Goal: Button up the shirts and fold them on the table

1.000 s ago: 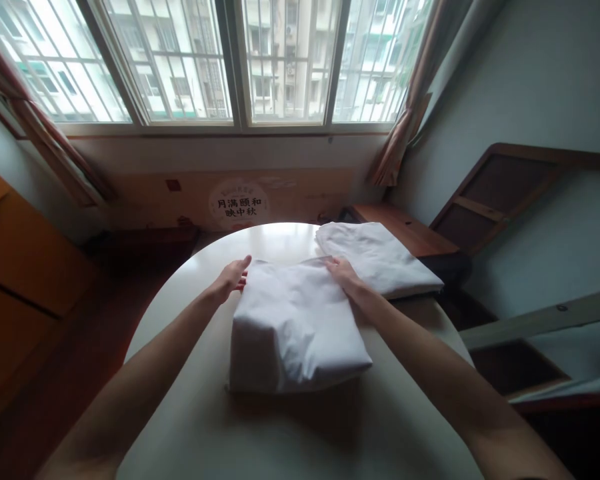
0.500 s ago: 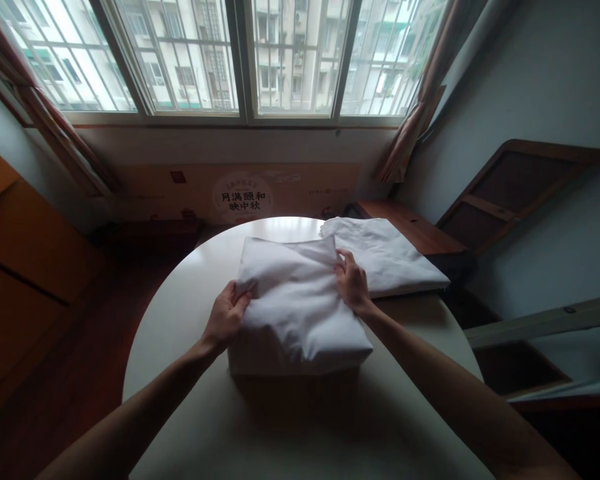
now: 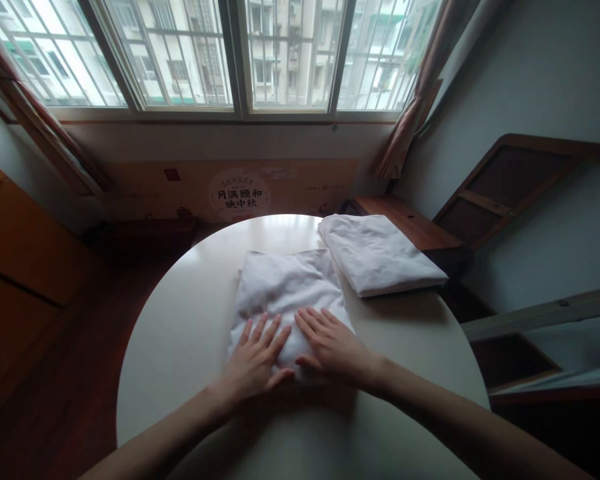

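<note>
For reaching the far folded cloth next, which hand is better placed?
Probably the right hand: it lies flat on the near cloth, on the side closer to the far cloth. The left hand rests farther from it.

the left hand and right hand are bare, as are both forearms.

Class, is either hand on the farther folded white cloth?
No, left hand and right hand rest on the nearer folded white cloth.
</note>
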{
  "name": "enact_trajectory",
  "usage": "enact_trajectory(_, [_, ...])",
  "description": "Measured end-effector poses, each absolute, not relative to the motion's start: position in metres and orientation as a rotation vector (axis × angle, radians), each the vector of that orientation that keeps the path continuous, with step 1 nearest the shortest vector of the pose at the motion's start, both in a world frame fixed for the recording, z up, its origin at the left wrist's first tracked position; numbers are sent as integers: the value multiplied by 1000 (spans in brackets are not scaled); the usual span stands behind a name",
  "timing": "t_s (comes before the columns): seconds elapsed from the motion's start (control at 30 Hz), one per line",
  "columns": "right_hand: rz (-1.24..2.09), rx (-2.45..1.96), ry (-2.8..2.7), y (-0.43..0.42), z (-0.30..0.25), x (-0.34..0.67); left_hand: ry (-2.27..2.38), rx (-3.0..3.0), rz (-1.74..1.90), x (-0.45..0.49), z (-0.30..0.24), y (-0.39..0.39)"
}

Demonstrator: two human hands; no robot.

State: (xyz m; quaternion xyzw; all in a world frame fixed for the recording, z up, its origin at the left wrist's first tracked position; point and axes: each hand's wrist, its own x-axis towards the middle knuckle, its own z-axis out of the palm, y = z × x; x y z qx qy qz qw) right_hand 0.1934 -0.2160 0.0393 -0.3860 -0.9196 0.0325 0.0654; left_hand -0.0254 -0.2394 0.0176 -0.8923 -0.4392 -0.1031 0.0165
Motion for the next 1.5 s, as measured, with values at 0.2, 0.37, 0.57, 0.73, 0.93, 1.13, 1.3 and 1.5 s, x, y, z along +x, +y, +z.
enact_trajectory(0.2, [143,-1238,-2750,-226,1,235,-1524,-2697,-278,-40,-19,-253])
enact_trajectory(0.37, [511,-1491,-2466,-237,19,265,-1570,-2733,-262,-53,15,-249])
enact_trajectory(0.57, [990,-1756,-1646,-263,34,259,-1533,-2568,-538,-52,30,-229])
enact_trajectory(0.73, [1228,-1579,-1381,-279,32,240,-1331,-2759,-303,-44,-2,-234])
enact_trajectory(0.93, [896,-1485,-1378,-288,21,222,-1423,-2714,-273,-45,-16,-236])
enact_trajectory(1.13, [276,-1918,-2056,-286,20,247,-1562,-2760,-153,-48,7,-243])
enact_trajectory(1.3, [-75,-1865,-2160,-225,76,228,-1665,-2717,-251,-18,62,-195])
enact_trajectory(1.5, [53,-1731,-2170,-113,41,133,-1995,-2365,-370,31,31,-110])
